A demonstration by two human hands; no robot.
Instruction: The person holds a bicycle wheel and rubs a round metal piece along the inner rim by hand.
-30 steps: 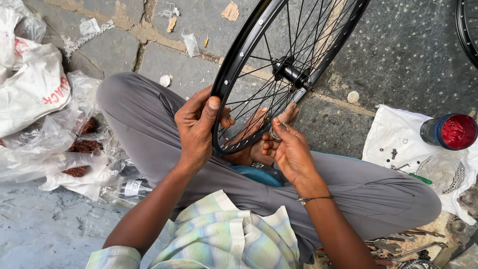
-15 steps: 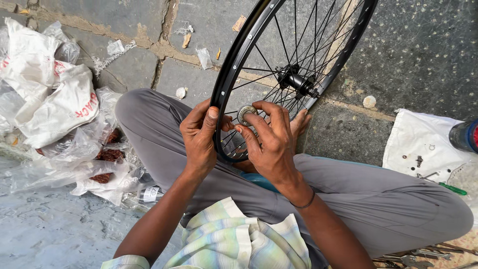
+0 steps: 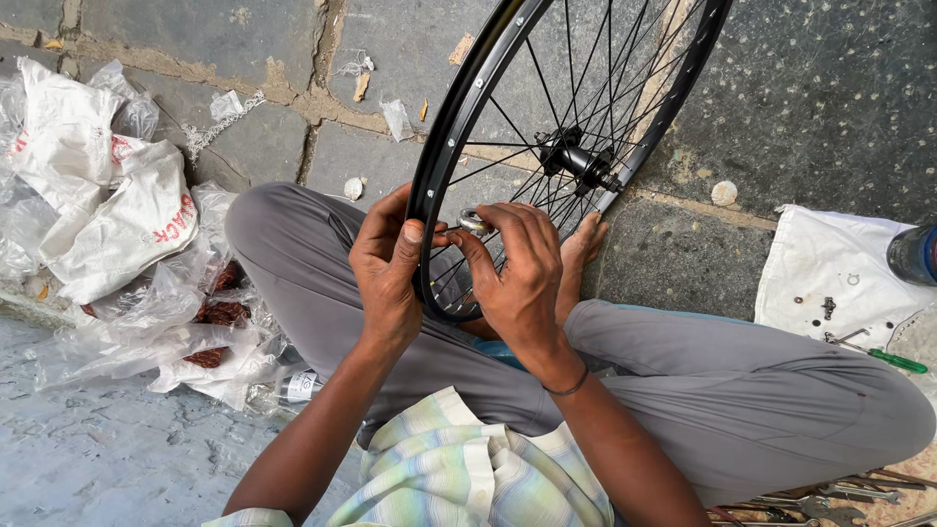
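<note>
Both forearms reach forward from the bottom edge, elbows bent. The left hand (image 3: 387, 268) is curled in a firm grip, thumb on top and pointing right. The right hand (image 3: 517, 268) sits just beside it (back of the hand up), fingers bent inward, fingertips pinched together near the left thumb.

Crumpled plastic bags (image 3: 117, 244) left; white cloth (image 3: 830, 273), green screwdriver (image 3: 893, 360) right.

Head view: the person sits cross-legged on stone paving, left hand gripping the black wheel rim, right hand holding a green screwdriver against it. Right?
Not quite. In the head view the right hand holds a small round metal tool at the rim, gripped by the left hand. The green screwdriver lies on the white cloth.
</note>
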